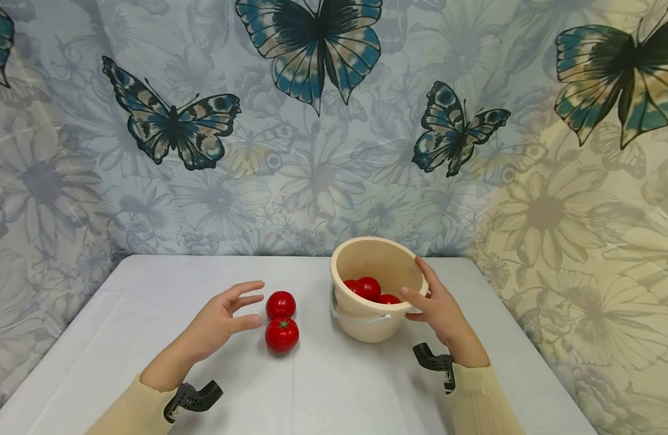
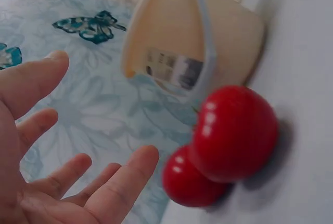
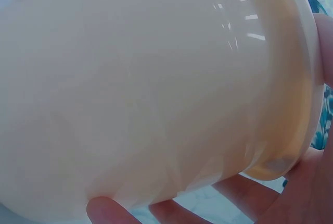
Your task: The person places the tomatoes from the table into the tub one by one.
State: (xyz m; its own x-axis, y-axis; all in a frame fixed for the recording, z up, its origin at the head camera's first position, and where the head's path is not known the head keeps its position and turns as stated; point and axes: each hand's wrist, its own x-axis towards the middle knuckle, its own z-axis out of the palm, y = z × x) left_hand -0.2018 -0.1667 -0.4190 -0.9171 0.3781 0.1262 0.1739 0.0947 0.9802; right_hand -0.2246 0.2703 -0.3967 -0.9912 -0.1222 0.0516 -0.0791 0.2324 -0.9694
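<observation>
On the white table, two red tomatoes stand one behind the other, the back one (image 1: 280, 304) and the front one (image 1: 282, 338) with its green stem end up. Just left of them my left hand (image 1: 217, 320) hovers with fingers spread and nothing in them. My right hand (image 1: 445, 314) grips a cream bucket (image 1: 361, 329) at its right side, thumb over the rim and fingers round the outside wall. Red tomatoes (image 1: 369, 289) lie inside, partly hidden by the front rim. In the left wrist view, the two tomatoes (image 2: 237, 133) overlap below the bucket (image 2: 234, 36).
The bucket's pale handle (image 1: 361, 317) hangs down along its front. A printed label (image 2: 174, 67) shows near the bucket in the left wrist view. Behind the table (image 1: 165, 290) hangs a butterfly-patterned cloth (image 1: 317, 181). Dark mounts (image 1: 192, 399) sit on both wrists.
</observation>
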